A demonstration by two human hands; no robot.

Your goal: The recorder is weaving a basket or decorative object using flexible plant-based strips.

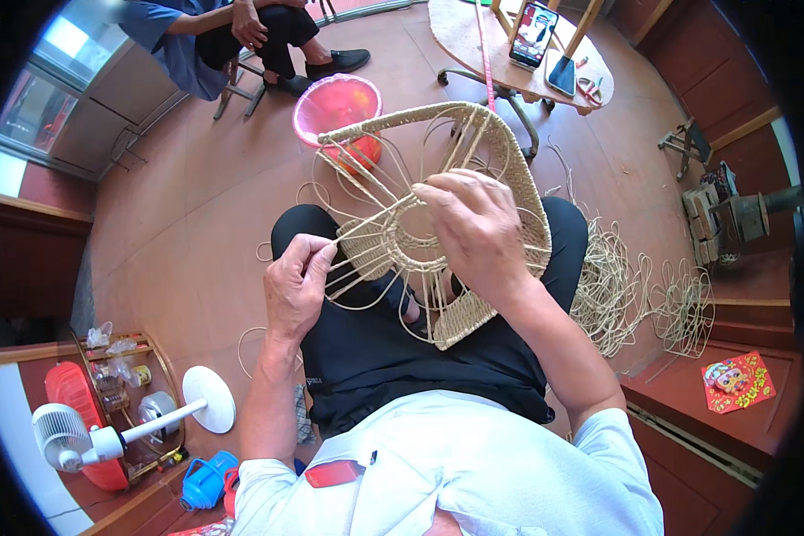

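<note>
A half-woven piece of pale straw cord [520, 170] rests over my lap and knees, with a thick braided outer band. Near its middle sits a small woven ring [391, 246], with cords running from it toward the band. My left hand [297, 288] is closed, thumb against forefinger, pinching a strand of cord at the piece's left side. Over the ring's upper right, my right hand [473, 223] is closed with its fingertips pinched together on cord. The strand runs from the left fingers toward the ring; the right palm hides part of the weave.
Loose cord [603, 304] lies heaped on the floor at right. Beyond the weave stands a pink basin [338, 105]; a round wheeled table [456, 36] holds a phone [534, 34]. Another person [241, 40] sits at far left. A white fan [138, 433] stands at lower left.
</note>
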